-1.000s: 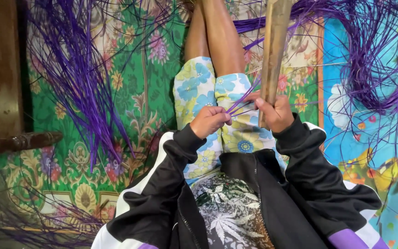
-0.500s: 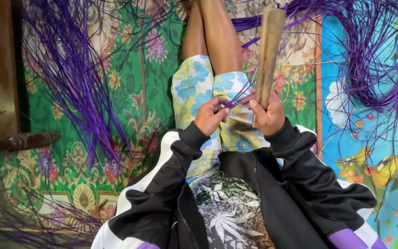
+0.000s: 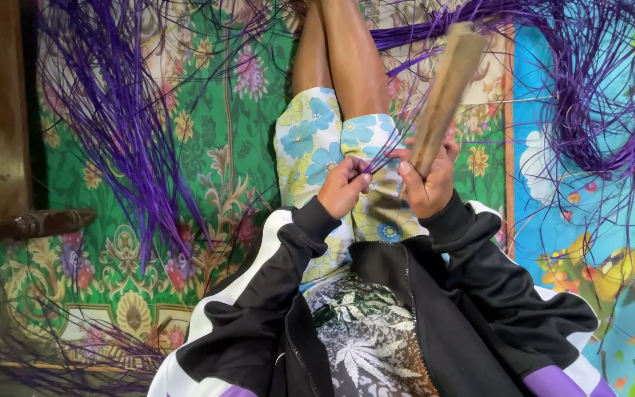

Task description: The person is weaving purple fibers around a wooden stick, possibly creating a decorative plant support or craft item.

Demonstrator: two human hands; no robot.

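My left hand (image 3: 343, 186) pinches the ends of a few thin purple strands (image 3: 385, 156) over my lap. My right hand (image 3: 428, 180) grips the lower end of a brown wooden stick (image 3: 447, 92), which leans up and to the right. The strands run from my left fingers toward the stick's base and my right hand. Both arms wear black sleeves with white stripes. My legs, in floral shorts, stretch out ahead.
A large bundle of purple strands (image 3: 123, 125) lies on the green floral mat (image 3: 207, 169) at left. More purple strands (image 3: 597, 95) curl over a blue mat (image 3: 575, 206) at right. A dark wooden furniture leg (image 3: 23, 226) sits at far left.
The stick's top has tipped from near upright toward the right. My left hand has closed tighter on the strands and moved a little nearer my right hand.
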